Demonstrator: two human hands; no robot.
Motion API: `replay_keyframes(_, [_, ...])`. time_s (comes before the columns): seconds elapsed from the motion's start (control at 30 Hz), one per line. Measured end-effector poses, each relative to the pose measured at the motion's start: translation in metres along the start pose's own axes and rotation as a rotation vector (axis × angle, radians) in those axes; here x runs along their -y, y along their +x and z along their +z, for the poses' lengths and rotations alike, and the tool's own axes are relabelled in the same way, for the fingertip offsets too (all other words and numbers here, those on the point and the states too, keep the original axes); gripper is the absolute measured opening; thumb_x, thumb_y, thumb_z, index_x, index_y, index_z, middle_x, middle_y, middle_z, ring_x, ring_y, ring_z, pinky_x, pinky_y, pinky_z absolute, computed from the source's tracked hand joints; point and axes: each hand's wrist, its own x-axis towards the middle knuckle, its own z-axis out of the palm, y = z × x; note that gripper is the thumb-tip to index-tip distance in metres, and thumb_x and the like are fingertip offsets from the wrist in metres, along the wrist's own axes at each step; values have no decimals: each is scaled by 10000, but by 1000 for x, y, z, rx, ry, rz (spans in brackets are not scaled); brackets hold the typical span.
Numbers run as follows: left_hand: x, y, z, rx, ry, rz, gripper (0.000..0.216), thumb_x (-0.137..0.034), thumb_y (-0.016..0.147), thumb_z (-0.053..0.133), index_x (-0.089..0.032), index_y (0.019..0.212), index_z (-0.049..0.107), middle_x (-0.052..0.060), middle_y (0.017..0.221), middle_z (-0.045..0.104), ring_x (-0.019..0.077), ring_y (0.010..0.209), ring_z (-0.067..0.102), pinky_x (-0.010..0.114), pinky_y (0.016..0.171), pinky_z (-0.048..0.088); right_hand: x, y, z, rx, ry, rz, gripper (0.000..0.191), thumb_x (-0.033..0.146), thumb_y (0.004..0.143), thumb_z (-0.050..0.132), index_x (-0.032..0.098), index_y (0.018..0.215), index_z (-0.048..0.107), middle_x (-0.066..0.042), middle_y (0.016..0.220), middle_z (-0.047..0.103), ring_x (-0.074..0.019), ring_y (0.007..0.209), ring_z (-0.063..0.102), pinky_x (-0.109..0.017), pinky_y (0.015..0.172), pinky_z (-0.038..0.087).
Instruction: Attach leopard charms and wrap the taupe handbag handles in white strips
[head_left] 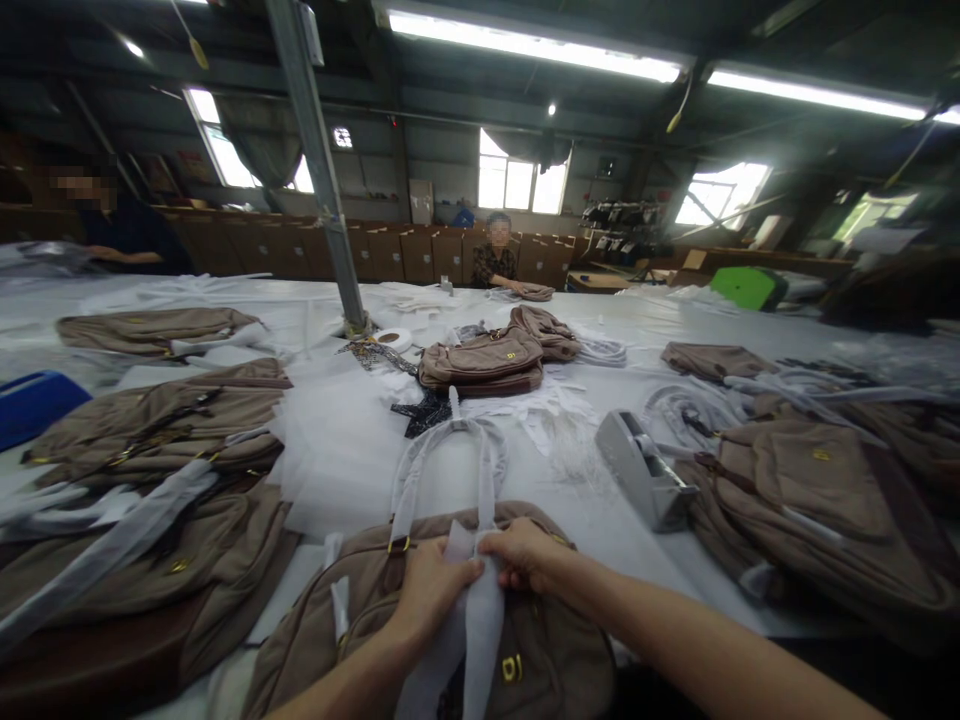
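In front of me lies a brown fabric bag [540, 640] with a gold emblem on its face. Its handles [450, 440], wrapped in white tissue paper, loop up and away over the table. Both hands meet at the base of the right handle strap. My left hand [431, 585] is closed on white wrapping paper [484, 620], thumb pressed toward the strap. My right hand [525, 555] pinches the same paper at the strap from the right. Paper ends hang down across the bag's front. The fingertips under the paper are partly hidden.
Brown bags [180, 580] are piled at left, more bags [802, 480] at right. A grey tape dispenser [645, 470] stands right of centre. Tissue sheets [337, 450] lie left of the handles. A metal post [322, 180] rises from the table. A co-worker [495, 255] sits across.
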Motion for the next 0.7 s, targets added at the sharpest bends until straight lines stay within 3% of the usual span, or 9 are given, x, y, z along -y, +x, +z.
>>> replay_keyframes(0.2, [-3,-1,-6,12,212,99,255,-251,625,603,-118,832,670,49,780,698,221,755,627,257,609,425,5,-4,4,-60,-10,24,98,181,625,628,122,691,586,-21,455,532,-107,325,463,-164,255,319])
replay_keyframes(0.4, [-11,-3,-6,57,464,177,208,-123,639,492,-118,724,682,67,686,675,229,722,617,277,603,380,5,-10,11,-104,3,-7,92,175,621,647,136,630,564,12,438,497,-93,314,446,-172,287,358])
replay_keyframes(0.6, [-22,-23,3,141,615,298,277,-105,758,407,-109,906,641,133,935,639,222,902,570,297,809,398,3,-4,13,-94,20,-42,112,160,662,622,136,598,532,25,454,488,-72,303,428,-167,296,366])
replay_keyframes(0.7, [-18,-30,6,172,656,331,311,-123,789,367,-89,997,595,157,987,586,221,904,560,306,840,398,2,2,13,-48,37,-61,149,137,687,605,150,590,493,59,425,436,-56,293,398,-152,301,370])
